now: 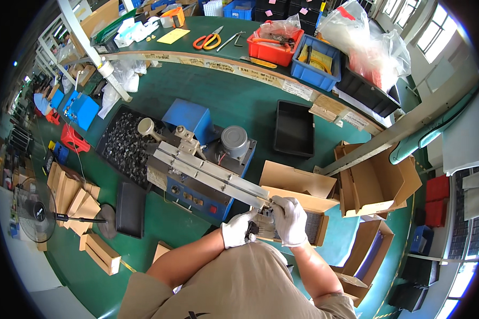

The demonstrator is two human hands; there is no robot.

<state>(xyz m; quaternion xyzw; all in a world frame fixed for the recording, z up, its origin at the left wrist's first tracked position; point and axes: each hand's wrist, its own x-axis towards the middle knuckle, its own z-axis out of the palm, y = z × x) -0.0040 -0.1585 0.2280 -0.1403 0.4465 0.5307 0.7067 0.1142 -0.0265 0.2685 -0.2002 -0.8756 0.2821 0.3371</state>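
Observation:
My left hand [238, 232], in a white glove, is closed around a bundle of clear, narrow strips that look like plastic tubes [265, 227], with something black beside its fingers. My right hand [291, 220], gloved too, has its fingertips pinched together at the lower right end of a long metal rail [218, 179]; what they grip is too small to tell. That rail slopes down toward me across a bench machine with a blue control box [197, 198] and a grey round cap [234, 139]. Under my right hand sits an open cardboard box [320, 229] with dark, ribbed contents.
A black tray of small black parts [123, 146] adjoins the machine's left side. Beyond it lie another black tray [294, 127] and a raised shelf holding orange-handled scissors [207, 40], a red bin [274, 50] and a blue bin [315, 74]. Cardboard boxes [375, 181] stand to the right.

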